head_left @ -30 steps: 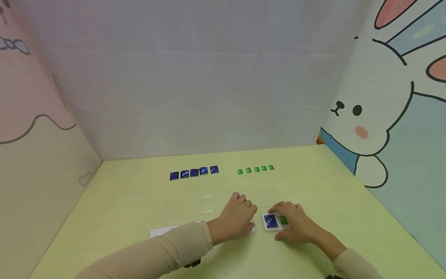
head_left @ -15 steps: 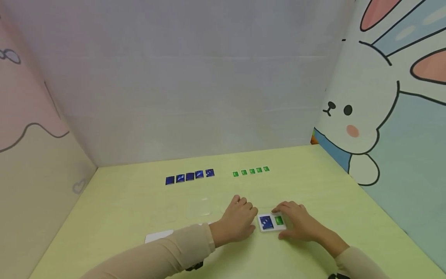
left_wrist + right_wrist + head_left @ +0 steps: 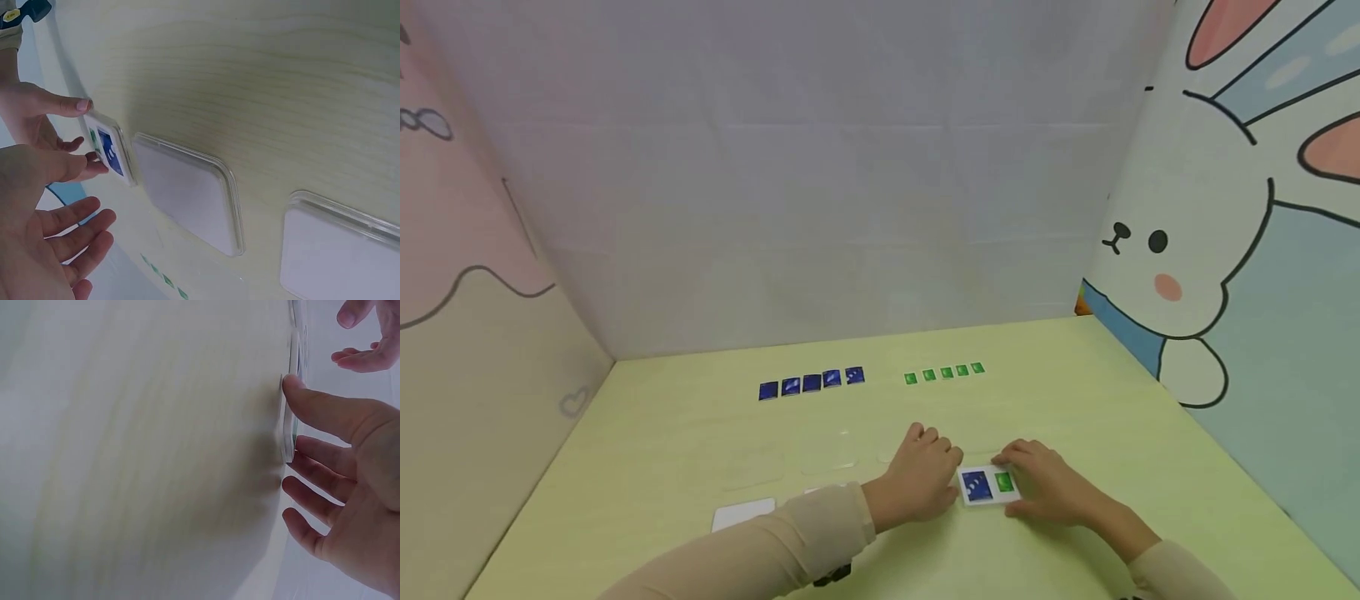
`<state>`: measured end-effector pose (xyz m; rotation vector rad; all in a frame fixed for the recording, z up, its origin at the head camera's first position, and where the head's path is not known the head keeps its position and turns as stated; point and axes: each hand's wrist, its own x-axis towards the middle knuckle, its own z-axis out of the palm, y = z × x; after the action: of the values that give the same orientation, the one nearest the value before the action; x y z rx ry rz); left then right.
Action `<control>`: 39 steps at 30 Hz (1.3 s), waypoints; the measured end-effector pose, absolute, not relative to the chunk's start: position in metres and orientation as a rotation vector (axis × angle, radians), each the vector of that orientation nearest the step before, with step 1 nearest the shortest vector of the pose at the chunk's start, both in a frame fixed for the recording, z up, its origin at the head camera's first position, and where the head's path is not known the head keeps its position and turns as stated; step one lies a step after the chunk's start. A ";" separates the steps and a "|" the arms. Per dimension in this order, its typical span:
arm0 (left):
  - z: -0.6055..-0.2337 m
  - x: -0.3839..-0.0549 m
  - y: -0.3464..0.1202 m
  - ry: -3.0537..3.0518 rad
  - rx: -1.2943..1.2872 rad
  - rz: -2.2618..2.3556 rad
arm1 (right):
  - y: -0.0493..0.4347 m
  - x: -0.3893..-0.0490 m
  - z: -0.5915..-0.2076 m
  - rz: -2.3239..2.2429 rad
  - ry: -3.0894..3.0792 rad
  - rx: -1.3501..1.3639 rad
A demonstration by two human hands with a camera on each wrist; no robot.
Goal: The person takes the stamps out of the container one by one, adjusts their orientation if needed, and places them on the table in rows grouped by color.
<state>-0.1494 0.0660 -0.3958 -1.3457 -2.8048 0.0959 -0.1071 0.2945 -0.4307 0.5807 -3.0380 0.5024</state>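
A flat white case (image 3: pixel 997 497) lies on the table, with a blue square (image 3: pixel 976 486) and a smaller green square (image 3: pixel 1004 482) on its top. My right hand (image 3: pixel 1051 487) holds the case at its right end, thumb on the near edge and fingers at the far edge. In the left wrist view, the thumb (image 3: pixel 78 106) of that hand touches the case's rim. My left hand (image 3: pixel 917 481) hovers just left of the case, its fingers loosely bent and nothing in them. Its palm shows in the left wrist view, apart from the case.
Plain white cases (image 3: pixel 187 190) stand in a row to the left, partly under my left sleeve (image 3: pixel 805 533). Clear lids (image 3: pixel 829 454) lie behind them. Farther back are rows of blue squares (image 3: pixel 812 383) and green squares (image 3: pixel 946 373). Printed walls (image 3: pixel 1195 250) enclose the table.
My right hand has shifted slightly right along the case, uncovering the green square. The left hand stays near the case's left side. The head view has shifted a little.
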 end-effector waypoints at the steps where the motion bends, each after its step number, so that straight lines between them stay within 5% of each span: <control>1: -0.396 -0.150 0.066 -2.808 -1.343 0.093 | 0.295 -0.107 -0.431 0.497 -3.034 0.586; 39: -0.423 -0.159 0.099 -2.872 -1.306 0.058 | 0.301 -0.114 -0.433 0.575 -3.022 0.611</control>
<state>-0.1589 0.0988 -0.4230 -1.3057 -2.8717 0.0577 -0.1136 0.3009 -0.4326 0.6107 -3.0224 0.5751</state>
